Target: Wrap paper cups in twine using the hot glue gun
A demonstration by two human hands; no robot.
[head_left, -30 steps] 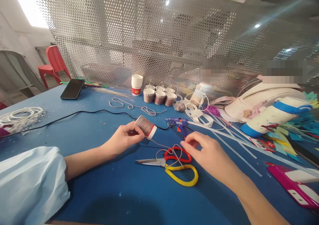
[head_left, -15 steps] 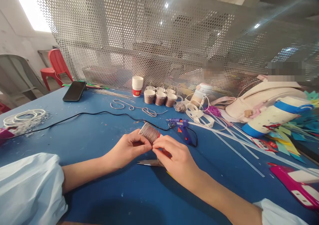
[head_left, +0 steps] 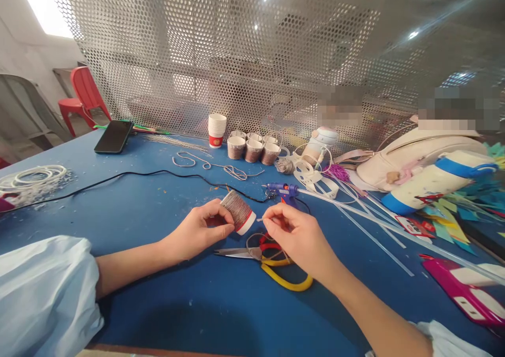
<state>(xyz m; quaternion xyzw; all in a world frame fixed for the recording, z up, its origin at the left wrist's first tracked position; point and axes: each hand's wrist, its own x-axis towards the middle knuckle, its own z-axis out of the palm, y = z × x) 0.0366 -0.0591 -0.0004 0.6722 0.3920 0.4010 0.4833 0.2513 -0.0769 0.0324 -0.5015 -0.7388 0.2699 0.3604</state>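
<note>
My left hand (head_left: 199, 233) grips a small paper cup (head_left: 239, 212) by its side, tilted over the table. Brownish-grey twine is wound round most of the cup, leaving a red and white band bare at one end. Just right of the cup, my right hand (head_left: 300, 236) pinches the end of a thin twine (head_left: 259, 219). A loop of similar twine hangs beneath the hand, over the scissors. The scissors (head_left: 287, 281), with red and yellow handles, lie on the table below both hands, blades pointing left. Beyond the right hand lies a blue glue gun (head_left: 284, 190), partly hidden.
Twine-wrapped cups (head_left: 253, 151) and a stack of paper cups (head_left: 216, 130) stand at the back. A black cable (head_left: 130, 173) crosses the table. Glue sticks (head_left: 374, 235), a bottle (head_left: 418, 194) and a power strip (head_left: 465, 288) lie right; a phone (head_left: 113, 137) lies back left.
My right hand has moved right, away from the cup, with the twine end between its fingers. The cup's red and white band and the scissors' handles now show.
</note>
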